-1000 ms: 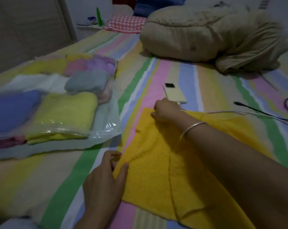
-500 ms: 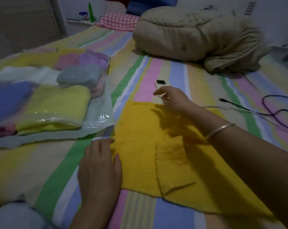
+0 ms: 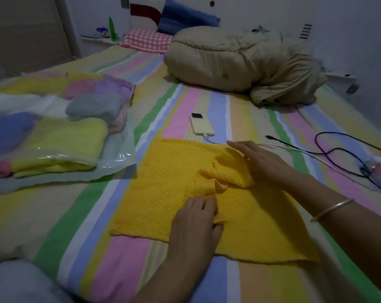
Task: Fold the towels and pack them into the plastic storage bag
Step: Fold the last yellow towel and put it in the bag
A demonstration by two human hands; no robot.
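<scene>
Centre frame, your right hand (image 3: 266, 162) rests straight-fingered on the yellow towel (image 3: 163, 182) — your left hand (image 3: 196, 219) covers its fold, grip impossible to tell.

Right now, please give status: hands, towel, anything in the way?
Right hand flat, pressing bunched fold of yellow towel. Left hand on towel's middle, grip unclear. Towel crumpled, not yet in storage bag. Phone and white cable at far edge.

thin silver bangle (image 3: 331, 209) round the bare wrist of the right hand (image 3: 266, 165).
</scene>
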